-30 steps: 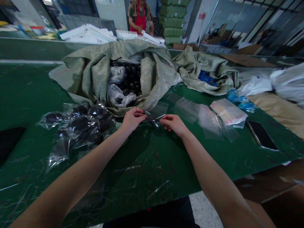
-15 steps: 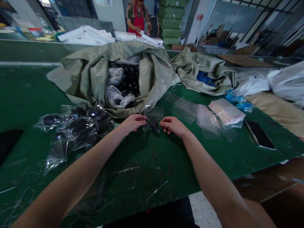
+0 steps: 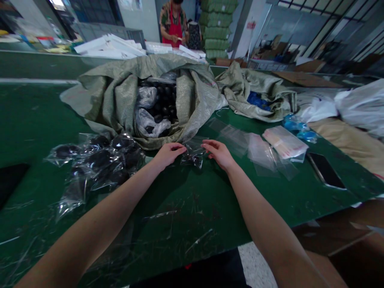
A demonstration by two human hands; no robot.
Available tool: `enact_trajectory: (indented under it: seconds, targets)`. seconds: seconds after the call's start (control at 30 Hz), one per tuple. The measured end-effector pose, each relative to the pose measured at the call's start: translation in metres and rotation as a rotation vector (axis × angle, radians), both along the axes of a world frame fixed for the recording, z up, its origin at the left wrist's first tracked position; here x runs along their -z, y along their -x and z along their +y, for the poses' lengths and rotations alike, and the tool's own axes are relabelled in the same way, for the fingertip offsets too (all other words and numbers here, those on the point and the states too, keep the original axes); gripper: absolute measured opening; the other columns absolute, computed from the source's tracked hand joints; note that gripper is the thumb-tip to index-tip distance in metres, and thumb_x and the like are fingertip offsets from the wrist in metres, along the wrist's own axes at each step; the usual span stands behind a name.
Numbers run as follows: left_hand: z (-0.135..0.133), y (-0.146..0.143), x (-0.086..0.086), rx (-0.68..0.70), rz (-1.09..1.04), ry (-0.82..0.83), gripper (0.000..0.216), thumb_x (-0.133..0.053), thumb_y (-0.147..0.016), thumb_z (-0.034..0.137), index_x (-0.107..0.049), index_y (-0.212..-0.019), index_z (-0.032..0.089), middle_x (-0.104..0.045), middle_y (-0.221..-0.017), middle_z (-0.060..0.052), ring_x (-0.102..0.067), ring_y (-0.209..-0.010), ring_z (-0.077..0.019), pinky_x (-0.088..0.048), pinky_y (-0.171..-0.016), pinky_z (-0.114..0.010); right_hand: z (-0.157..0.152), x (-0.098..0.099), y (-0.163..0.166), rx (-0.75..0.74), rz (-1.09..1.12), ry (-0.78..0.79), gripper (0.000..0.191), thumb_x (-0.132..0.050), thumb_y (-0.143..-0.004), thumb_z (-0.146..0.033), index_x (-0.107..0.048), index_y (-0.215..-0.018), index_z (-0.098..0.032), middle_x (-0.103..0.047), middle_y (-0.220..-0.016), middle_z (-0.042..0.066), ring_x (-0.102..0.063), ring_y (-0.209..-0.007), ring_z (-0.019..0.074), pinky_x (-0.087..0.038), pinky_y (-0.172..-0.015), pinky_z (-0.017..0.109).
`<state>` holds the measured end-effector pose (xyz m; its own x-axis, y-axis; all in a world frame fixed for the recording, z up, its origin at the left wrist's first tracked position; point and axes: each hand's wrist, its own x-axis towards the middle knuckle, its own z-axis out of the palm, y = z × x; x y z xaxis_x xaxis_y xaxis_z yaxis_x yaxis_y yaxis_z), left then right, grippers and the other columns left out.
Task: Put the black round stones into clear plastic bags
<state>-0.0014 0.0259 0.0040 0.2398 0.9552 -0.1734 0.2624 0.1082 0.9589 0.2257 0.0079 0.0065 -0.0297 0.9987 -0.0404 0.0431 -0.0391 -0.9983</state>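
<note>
A small clear plastic bag [image 3: 193, 154] with a dark item inside lies on the green table [image 3: 180, 208], between my two hands. My left hand [image 3: 168, 154] pinches its left edge with curled fingers. My right hand [image 3: 218, 153] rests fingers on the bag's right side, fingers bent and close together. Just behind the bag, an open grey-green woven sack [image 3: 120, 96] holds many black round pieces [image 3: 165, 104].
A heap of filled clear bags [image 3: 96, 160] lies at left. Empty clear bags [image 3: 264, 154], a pink-white stack [image 3: 285, 142] and a black phone [image 3: 325, 170] lie at right. A second sack [image 3: 255, 92] sits behind. A person in a red apron [image 3: 174, 24] stands far back.
The clear bag has gone from held up flat between my hands to lying lower on the table, folded down. Both hands have shifted slightly, fingers pressing onto it.
</note>
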Motion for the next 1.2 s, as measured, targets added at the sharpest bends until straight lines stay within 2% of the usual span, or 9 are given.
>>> enact_trajectory:
  seconds: [0.1, 0.17, 0.37, 0.5, 0.6, 0.73, 0.83, 1.0, 1.2]
  targets:
    - [0.002, 0.003, -0.001, -0.015, -0.007, -0.09, 0.023, -0.071, -0.072, 0.036, -0.074, -0.088, 0.019, -0.067, -0.065, -0.001, -0.05, -0.049, -0.0107, -0.038, -0.05, -0.025, 0.002, 0.005, 0.005, 0.112, -0.108, -0.16, 0.027, -0.072, -0.074, -0.038, -0.071, -0.092, -0.019, -0.066, -0.075, 0.001, -0.052, -0.056, 0.0097, -0.042, -0.048, 0.023]
    - [0.004, 0.005, 0.001, -0.023, 0.022, -0.19, 0.019, -0.07, -0.072, 0.032, -0.074, -0.085, 0.018, -0.072, -0.076, -0.003, -0.061, -0.065, -0.0151, -0.047, -0.065, -0.028, 0.001, 0.005, 0.006, 0.163, -0.211, -0.279, 0.021, -0.071, -0.075, -0.036, -0.072, -0.087, -0.02, -0.067, -0.078, 0.002, -0.055, -0.061, 0.0116, -0.046, -0.054, 0.026]
    - [0.005, 0.007, 0.006, -0.026, 0.136, -0.351, 0.019, -0.065, -0.077, 0.031, -0.074, -0.084, 0.016, -0.075, -0.089, -0.005, -0.066, -0.085, -0.0192, -0.047, -0.084, -0.031, -0.015, -0.007, 0.009, 0.125, -0.383, -0.52, 0.01, -0.07, -0.079, -0.031, -0.072, -0.08, -0.021, -0.065, -0.08, 0.003, -0.06, -0.071, 0.0147, -0.05, -0.065, 0.03]
    - [0.003, 0.005, 0.005, -0.061, 0.167, -0.353, 0.019, -0.065, -0.078, 0.031, -0.074, -0.085, 0.016, -0.074, -0.088, -0.005, -0.065, -0.083, -0.0183, -0.047, -0.081, -0.03, -0.027, -0.011, 0.014, 0.04, -0.34, -0.431, 0.012, -0.066, -0.082, -0.034, -0.068, -0.083, -0.022, -0.067, -0.076, 0.001, -0.06, -0.057, 0.0126, -0.048, -0.051, 0.027]
    - [0.001, 0.005, 0.003, -0.065, 0.148, -0.308, 0.022, -0.066, -0.077, 0.032, -0.072, -0.092, 0.015, -0.069, -0.076, -0.003, -0.06, -0.068, -0.0144, -0.044, -0.065, -0.026, -0.031, -0.008, 0.017, -0.031, -0.214, -0.321, 0.017, -0.065, -0.083, -0.038, -0.063, -0.086, -0.022, -0.067, -0.074, 0.0, -0.063, -0.052, 0.0132, -0.05, -0.044, 0.026]
    - [-0.004, 0.006, -0.003, 0.042, 0.029, -0.118, 0.047, -0.071, -0.075, 0.034, -0.058, -0.117, 0.016, -0.06, -0.062, 0.005, -0.045, -0.045, -0.0073, -0.032, -0.047, -0.021, -0.031, -0.004, 0.019, -0.05, -0.129, -0.257, 0.021, -0.068, -0.079, -0.04, -0.061, -0.085, -0.021, -0.069, -0.08, 0.002, -0.072, -0.067, 0.0176, -0.057, -0.052, 0.026]
    - [-0.008, 0.005, -0.007, 0.07, 0.012, -0.106, 0.06, -0.076, -0.071, 0.031, -0.051, -0.123, 0.016, -0.063, -0.064, 0.004, -0.05, -0.048, -0.008, -0.033, -0.048, -0.019, -0.029, -0.003, 0.019, -0.04, -0.058, -0.206, 0.023, -0.07, -0.077, -0.04, -0.06, -0.085, -0.02, -0.071, -0.083, 0.003, -0.074, -0.073, 0.0188, -0.06, -0.059, 0.027]
    - [-0.011, -0.001, -0.004, -0.049, 0.034, -0.154, 0.041, -0.072, -0.075, 0.031, -0.048, -0.104, 0.018, -0.068, -0.063, 0.001, -0.051, -0.045, -0.008, -0.028, -0.043, -0.018, -0.026, -0.004, 0.016, -0.041, 0.038, -0.151, 0.025, -0.075, -0.073, -0.039, -0.06, -0.081, -0.021, -0.073, -0.088, 0.004, -0.074, -0.083, 0.0201, -0.062, -0.072, 0.031]
    - [-0.009, 0.0, -0.004, 0.01, -0.278, 0.061, 0.025, -0.066, -0.075, 0.026, -0.043, -0.081, 0.02, -0.074, -0.075, -0.005, -0.028, -0.031, -0.0016, -0.015, -0.034, -0.017, -0.022, 0.0, 0.012, -0.04, 0.054, -0.157, 0.024, -0.076, -0.072, -0.039, -0.061, -0.08, -0.022, -0.074, -0.089, 0.003, -0.073, -0.089, 0.0217, -0.061, -0.081, 0.039]
